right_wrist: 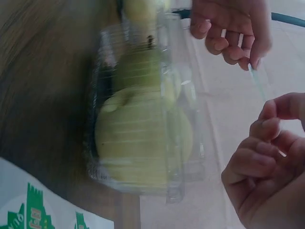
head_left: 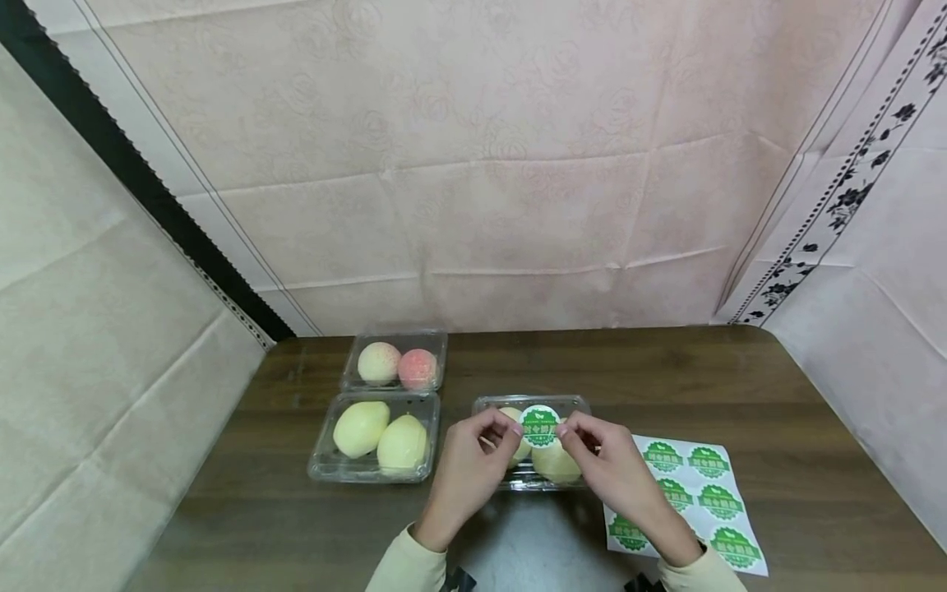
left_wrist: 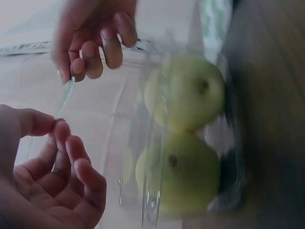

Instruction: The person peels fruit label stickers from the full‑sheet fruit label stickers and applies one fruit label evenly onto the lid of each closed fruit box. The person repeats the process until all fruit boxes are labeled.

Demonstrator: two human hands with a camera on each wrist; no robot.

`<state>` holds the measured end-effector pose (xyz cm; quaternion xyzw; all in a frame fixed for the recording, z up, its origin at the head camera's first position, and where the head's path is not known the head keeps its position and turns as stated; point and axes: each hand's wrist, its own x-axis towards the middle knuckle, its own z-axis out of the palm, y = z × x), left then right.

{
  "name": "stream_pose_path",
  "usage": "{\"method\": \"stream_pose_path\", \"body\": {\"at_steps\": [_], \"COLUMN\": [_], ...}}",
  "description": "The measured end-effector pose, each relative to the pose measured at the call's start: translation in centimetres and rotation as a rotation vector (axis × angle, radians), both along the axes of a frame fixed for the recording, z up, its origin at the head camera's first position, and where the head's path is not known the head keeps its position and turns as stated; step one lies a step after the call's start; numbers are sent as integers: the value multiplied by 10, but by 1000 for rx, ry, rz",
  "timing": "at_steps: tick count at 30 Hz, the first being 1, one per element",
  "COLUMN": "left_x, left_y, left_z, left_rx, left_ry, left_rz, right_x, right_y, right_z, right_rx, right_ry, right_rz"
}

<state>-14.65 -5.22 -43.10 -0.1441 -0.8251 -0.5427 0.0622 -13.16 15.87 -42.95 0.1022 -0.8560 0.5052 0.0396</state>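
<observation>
A round green-and-white sticker (head_left: 539, 426) is stretched between my two hands, above a clear plastic box (head_left: 570, 403) that holds two yellow-green pears (head_left: 556, 465). My left hand (head_left: 473, 456) pinches the sticker's left edge between thumb and forefinger. On its other edge, my right hand (head_left: 617, 464) pinches it the same way. Both wrist views show the sticker (left_wrist: 67, 95) edge-on, a thin strip off to one side of the box and apart from it. The lid is closed over the pears (right_wrist: 138, 138). Part of the box is hidden behind the hands in the head view.
Right of the box lies a white sheet (head_left: 695, 475) of green stickers, partly under my right forearm. At left stands another clear box (head_left: 322, 462) with two pears (head_left: 402, 442). Behind it, a box (head_left: 385, 339) holds one pale and one pink peach (head_left: 418, 368).
</observation>
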Motion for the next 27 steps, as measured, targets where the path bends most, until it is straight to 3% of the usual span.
{"method": "stream_pose_path", "body": {"at_steps": [5,9,16,27], "left_x": [-2,-5,-8,-12], "left_y": [4,6,6,9], "left_z": [-1,-2,-6,-8], "left_rx": [-286,-432,-581,-721], "left_ry": [148,236,264,297], "left_rz": [68,97,153,180], "right_x": [-4,-8,-20,-26], "right_y": [-4,-7,-12,-11], "right_z": [-3,-1,1,3], "right_rx": [117,252,446,514], "right_ry": [-24,-43,-16,8], "right_rz": [-62,-69,-32,7]}}
